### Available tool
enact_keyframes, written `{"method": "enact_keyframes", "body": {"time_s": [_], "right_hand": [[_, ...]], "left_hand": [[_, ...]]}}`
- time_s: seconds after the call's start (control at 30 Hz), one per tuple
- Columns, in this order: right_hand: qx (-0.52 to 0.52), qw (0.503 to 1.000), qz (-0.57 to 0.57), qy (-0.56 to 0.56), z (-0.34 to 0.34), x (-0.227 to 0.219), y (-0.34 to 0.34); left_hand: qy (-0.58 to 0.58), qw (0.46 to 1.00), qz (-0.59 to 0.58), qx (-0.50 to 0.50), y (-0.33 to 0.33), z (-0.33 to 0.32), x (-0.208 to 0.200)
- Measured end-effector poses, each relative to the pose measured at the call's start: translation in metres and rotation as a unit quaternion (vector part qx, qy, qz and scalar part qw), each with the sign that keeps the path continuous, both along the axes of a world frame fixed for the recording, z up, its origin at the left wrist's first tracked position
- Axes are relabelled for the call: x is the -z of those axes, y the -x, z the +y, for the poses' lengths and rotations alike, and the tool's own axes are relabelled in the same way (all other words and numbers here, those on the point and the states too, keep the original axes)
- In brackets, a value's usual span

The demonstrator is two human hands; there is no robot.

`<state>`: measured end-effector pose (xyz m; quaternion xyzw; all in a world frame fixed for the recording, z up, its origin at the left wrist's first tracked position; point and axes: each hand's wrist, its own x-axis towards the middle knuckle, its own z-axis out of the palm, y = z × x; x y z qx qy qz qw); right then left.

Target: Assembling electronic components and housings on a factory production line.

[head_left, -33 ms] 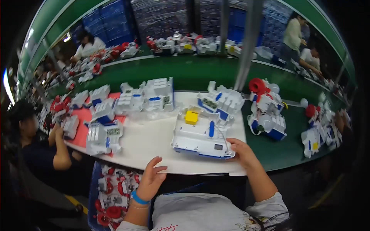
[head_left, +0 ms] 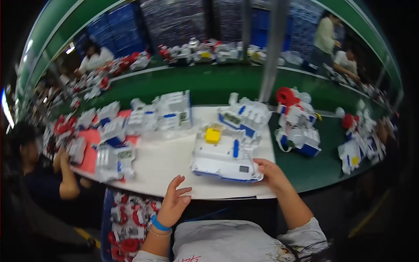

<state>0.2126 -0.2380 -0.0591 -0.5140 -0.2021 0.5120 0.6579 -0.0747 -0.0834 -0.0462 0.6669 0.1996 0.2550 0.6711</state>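
In front of me on the white table top lies a white and blue plastic housing (head_left: 218,159), with a yellow block (head_left: 213,136) and a blue strip on its upper face. A small dark window sits near its right end. My right hand (head_left: 269,174) grips that end, its fingertips against the shell. Apart from the housing, at the table's near edge, my left hand (head_left: 175,201) is raised with the fingers spread and nothing in it. Right behind the housing stands another white and blue housing (head_left: 251,114) with a green circuit board showing.
More white housings stand at the back (head_left: 174,109) and left (head_left: 114,162), some on a red sheet (head_left: 91,140). Red and white assemblies (head_left: 301,122) rest on the green surface to the right. A blue crate (head_left: 104,227) of parts is below left. A co-worker (head_left: 43,170) sits at left.
The view has shifted slightly, so the table's things appear a little further left. My right hand remains at the housing's end and my left hand stays open.
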Motion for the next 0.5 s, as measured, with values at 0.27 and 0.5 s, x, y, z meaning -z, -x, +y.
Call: {"method": "enact_keyframes", "body": {"time_s": [0.27,0.5], "right_hand": [[0.121,0.983,0.051,-0.132,-0.096,-0.019,0.007],[0.345,0.914,-0.062,-0.205,-0.176,-0.048,-0.068]], "left_hand": [[-0.039,0.988,-0.053,0.142,-0.074,0.004,-0.005],[-0.128,0.985,0.009,0.117,-0.095,0.006,0.016]]}}
